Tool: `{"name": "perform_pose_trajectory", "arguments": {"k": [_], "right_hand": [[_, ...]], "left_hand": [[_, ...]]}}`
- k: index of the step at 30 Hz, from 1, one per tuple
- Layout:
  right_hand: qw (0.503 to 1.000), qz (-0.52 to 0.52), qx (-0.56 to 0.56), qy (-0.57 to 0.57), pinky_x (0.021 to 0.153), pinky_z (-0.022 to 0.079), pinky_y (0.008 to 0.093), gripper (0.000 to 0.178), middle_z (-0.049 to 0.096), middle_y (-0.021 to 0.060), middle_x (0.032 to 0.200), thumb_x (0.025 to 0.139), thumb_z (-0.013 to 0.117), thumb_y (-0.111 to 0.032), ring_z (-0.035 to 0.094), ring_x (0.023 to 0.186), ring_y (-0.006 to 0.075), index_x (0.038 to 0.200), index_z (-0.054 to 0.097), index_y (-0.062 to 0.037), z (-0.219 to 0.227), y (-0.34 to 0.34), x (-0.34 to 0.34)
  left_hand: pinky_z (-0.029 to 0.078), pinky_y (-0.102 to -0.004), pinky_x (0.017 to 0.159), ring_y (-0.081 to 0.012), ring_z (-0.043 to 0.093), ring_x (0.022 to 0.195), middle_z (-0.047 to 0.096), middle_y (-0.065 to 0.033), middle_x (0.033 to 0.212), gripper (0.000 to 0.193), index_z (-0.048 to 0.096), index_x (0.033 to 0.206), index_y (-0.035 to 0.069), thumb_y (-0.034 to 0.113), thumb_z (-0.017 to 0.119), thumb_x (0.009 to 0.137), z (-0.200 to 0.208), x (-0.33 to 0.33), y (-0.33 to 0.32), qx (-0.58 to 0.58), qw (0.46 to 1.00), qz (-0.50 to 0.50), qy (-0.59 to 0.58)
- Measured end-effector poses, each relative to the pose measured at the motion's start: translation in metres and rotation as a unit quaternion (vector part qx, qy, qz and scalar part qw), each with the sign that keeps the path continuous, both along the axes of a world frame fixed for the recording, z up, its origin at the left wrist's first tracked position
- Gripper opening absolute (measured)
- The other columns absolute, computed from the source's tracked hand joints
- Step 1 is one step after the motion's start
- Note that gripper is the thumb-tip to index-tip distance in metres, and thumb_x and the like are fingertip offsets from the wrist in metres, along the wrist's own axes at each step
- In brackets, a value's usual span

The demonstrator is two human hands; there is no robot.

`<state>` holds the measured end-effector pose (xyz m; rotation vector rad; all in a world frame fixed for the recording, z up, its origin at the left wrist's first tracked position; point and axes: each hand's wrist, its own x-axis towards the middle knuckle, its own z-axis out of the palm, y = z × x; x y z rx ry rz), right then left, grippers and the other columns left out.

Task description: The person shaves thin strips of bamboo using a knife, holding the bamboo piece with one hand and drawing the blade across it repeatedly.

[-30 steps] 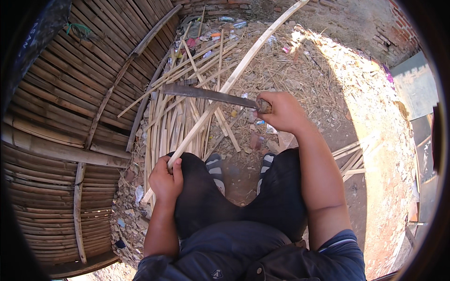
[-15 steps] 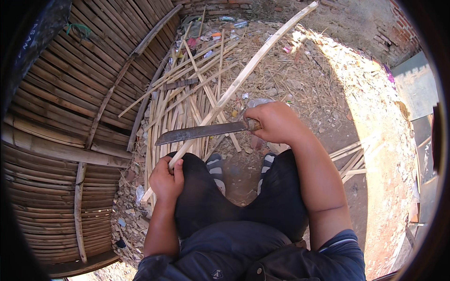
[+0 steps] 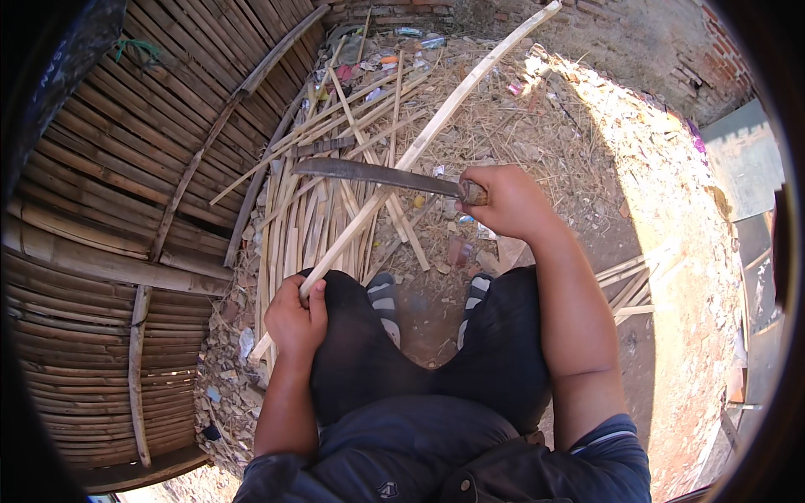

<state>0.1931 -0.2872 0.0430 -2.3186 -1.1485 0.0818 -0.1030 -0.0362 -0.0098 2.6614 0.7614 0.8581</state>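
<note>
A long pale bamboo strip [image 3: 436, 124] slants from beside my left knee up to the far right. Its near end is gripped in my left hand [image 3: 295, 323], fingers wrapped round it and thumb along the top. My right hand [image 3: 506, 201] is closed round the wooden handle of a machete [image 3: 377, 175]. The dark blade points left and lies across the strip, a good way beyond my left hand. Whether the edge bites into the strip or only rests on it, I cannot tell.
A slatted bamboo wall [image 3: 92, 168] rises on the left. Beyond my knees lies a heap of split bamboo strips [image 3: 306, 226], with a dark sheath-like piece [image 3: 323, 146] on it. Shavings and litter cover the ground up to a brick wall [image 3: 620, 42]. More strips [image 3: 625, 281] lie at right.
The machete has moved away from me along the strip, its blade now farther out and slightly to the right. My left hand keeps nearly the same place on the strip.
</note>
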Motion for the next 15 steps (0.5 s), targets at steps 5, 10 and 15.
{"name": "perform_pose_trajectory", "arguments": {"k": [5,10,15], "right_hand": [[0.992,0.115,-0.029,-0.042,0.074,0.054,0.0518,0.035,0.071,0.0175,0.085,0.081,0.084,-0.032,0.07,0.085,0.0422,0.108,0.074,-0.0124,-0.013,0.013,-0.018],[0.997,-0.052,0.054,-0.003,0.074,0.054,0.0491,0.037,0.072,0.018,0.084,0.083,0.086,-0.032,0.07,0.081,0.0418,0.109,0.073,-0.0092,-0.009,-0.002,0.005],[0.977,-0.173,0.121,0.016,0.076,0.055,0.0462,0.038,0.074,0.019,0.088,0.084,0.085,-0.03,0.072,0.082,0.0407,0.11,0.073,-0.0053,-0.011,-0.011,0.022]], "left_hand": [[0.05,-0.0409,0.055,-0.0278,0.064,0.056,0.064,-0.0092,0.067,0.034,0.07,0.099,0.005,0.039,0.075,0.097,0.001,-0.001,0.0,0.007,1.0,0.0,0.012],[0.05,-0.0414,0.055,-0.0281,0.064,0.056,0.063,-0.0089,0.065,0.036,0.07,0.099,0.005,0.04,0.075,0.098,-0.002,-0.002,0.002,-0.007,1.0,0.011,-0.003],[0.05,-0.0427,0.058,-0.0307,0.065,0.059,0.064,-0.0108,0.067,0.035,0.07,0.102,0.005,0.04,0.073,0.099,0.001,-0.001,0.0,-0.017,1.0,0.005,0.017]]}}
